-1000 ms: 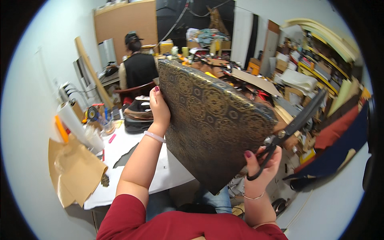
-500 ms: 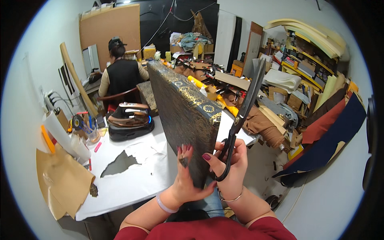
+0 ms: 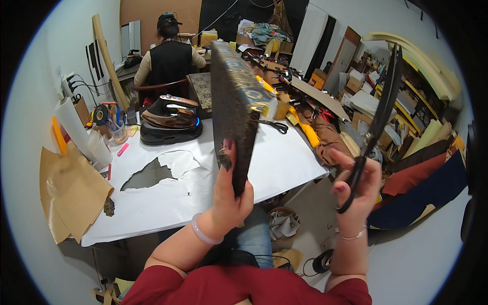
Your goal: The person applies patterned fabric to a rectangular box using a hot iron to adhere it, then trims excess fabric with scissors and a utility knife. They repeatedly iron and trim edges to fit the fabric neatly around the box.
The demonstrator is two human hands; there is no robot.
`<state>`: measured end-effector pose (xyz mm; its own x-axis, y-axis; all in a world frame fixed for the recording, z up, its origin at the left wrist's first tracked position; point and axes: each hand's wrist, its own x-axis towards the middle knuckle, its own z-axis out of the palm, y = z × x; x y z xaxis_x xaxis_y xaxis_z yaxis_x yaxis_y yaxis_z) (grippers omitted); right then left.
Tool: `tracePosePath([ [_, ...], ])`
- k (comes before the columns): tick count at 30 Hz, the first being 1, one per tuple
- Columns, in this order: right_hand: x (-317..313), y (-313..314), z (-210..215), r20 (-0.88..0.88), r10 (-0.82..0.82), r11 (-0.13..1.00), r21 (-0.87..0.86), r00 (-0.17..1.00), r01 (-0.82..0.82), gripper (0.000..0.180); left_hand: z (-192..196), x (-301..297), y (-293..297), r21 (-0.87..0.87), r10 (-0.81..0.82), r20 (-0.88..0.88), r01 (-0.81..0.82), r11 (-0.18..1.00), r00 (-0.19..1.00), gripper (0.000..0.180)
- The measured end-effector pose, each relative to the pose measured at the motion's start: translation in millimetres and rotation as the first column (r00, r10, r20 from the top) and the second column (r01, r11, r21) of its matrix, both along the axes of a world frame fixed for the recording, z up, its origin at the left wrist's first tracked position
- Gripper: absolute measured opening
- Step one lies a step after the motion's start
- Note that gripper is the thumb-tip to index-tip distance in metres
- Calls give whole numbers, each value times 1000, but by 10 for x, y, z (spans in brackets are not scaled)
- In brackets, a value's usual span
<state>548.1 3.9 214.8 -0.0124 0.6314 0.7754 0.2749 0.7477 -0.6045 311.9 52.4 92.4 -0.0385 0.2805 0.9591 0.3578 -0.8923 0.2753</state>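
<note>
Nearest the camera, red sleeves lead up to both hands. The left hand (image 3: 230,195) is closed around the lower end of a thick rectangular cushion panel (image 3: 235,109) wrapped in dark brocade fabric with a gold woven pattern; the panel stands on end, edge toward the camera, its top reaching well above the table, and the thumb presses its near face while the fingers wrap behind. A pale bangle sits on that wrist. The right hand (image 3: 357,190) grips the loops of long black scissors (image 3: 377,122), fingers threaded through the handles, blades pointing up and looking shut, held apart from the panel to its right. Below the hands a round basket (image 3: 283,223) on the floor holds crumpled grey fabric. The white-covered table (image 3: 284,162) has torn paper with a ragged hole showing a darker surface; creased brown paper (image 3: 71,190) hangs off its left edge. Further back sit a dark, glossy steam iron on its base (image 3: 170,122), a clear cup holding pens (image 3: 119,133), a white paper roll (image 3: 76,127) and a second pair of scissors (image 3: 274,125). Beyond, a person in a dark vest and cap (image 3: 170,56) sits facing away at a cluttered bench, and shelves at right hold foam sheets and fabric rolls.
</note>
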Motion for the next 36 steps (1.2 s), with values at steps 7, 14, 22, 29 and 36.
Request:
tracePosePath([
  [7, 404, -207, 670, 669, -522, 843, 501, 530, 198, 86, 106, 3, -93, 32, -204, 73, 202, 979, 976, 80],
  [14, 275, -264, 917, 710, -592, 789, 608, 381, 93, 83, -22, -83, -216, -126, -233, 59, 239, 963, 971, 77],
  [22, 179, -264, 963, 716, -612, 781, 613, 336, 115, 80, 1, -118, -272, -184, -223, 109, 240, 953, 969, 75],
  [29, 179, -234, 1004, 714, -608, 776, 627, 346, 69, 78, 8, -153, -264, -194, -239, 93, 253, 948, 967, 75],
  [36, 195, -207, 1035, 749, -555, 813, 581, 362, 42, 76, -18, -161, -287, -231, -237, 109, 256, 939, 965, 75],
])
